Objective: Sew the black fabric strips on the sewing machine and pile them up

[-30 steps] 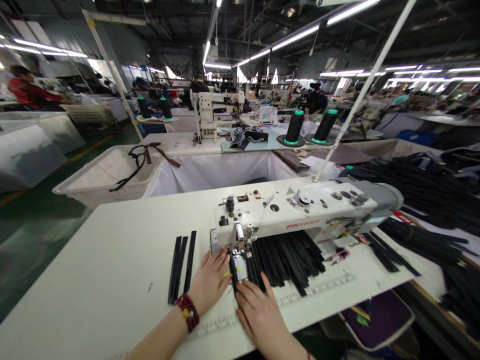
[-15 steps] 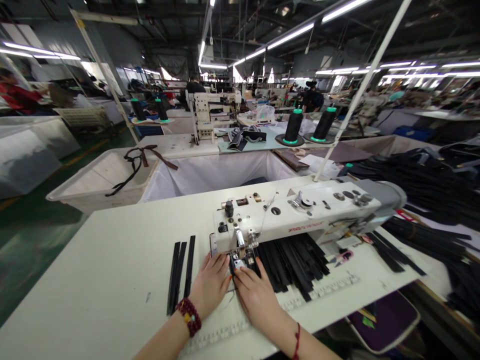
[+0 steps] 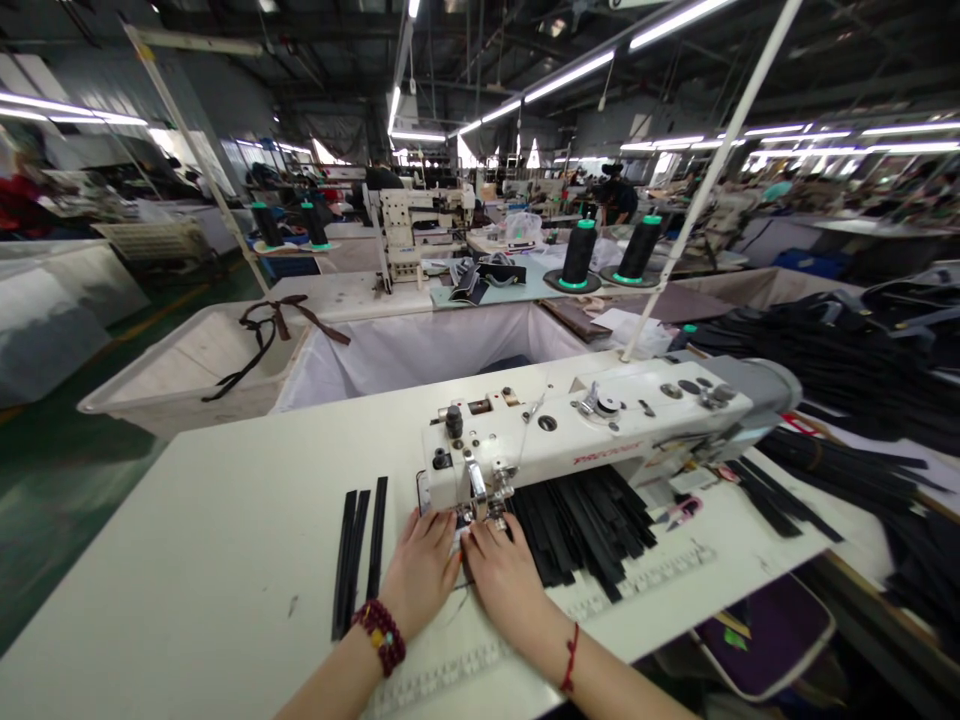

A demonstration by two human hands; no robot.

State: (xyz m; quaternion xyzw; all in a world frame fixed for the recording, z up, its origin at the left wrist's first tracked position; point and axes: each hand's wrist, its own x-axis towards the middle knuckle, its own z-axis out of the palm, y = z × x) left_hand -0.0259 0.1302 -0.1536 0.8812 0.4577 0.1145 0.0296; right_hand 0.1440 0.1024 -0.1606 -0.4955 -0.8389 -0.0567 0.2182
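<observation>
A white sewing machine (image 3: 540, 440) stands on the pale table, its needle area (image 3: 480, 510) directly ahead of my hands. My left hand (image 3: 424, 570) has its fingers closed together just left of the presser foot, a beaded bracelet on its wrist. My right hand (image 3: 502, 570) is close beside it, fingertips at the foot's right side. Both sets of fingers press on a narrow black strip, which they now mostly hide. Several loose black strips (image 3: 351, 560) lie left of my left hand. A thick pile of black strips (image 3: 585, 530) lies under the machine arm.
A tape-like ruler (image 3: 645, 580) runs along the table's front. Pink-handled thread snips (image 3: 682, 512) and more black strips (image 3: 772, 500) lie to the right. Beyond the table are a cloth-lined bin (image 3: 375, 350), thread cones (image 3: 577, 255) and another sewing machine (image 3: 409, 235).
My right hand has shifted slightly left, closer to my left hand, and the dark strip between them is less visible. The whole view has shifted slightly.
</observation>
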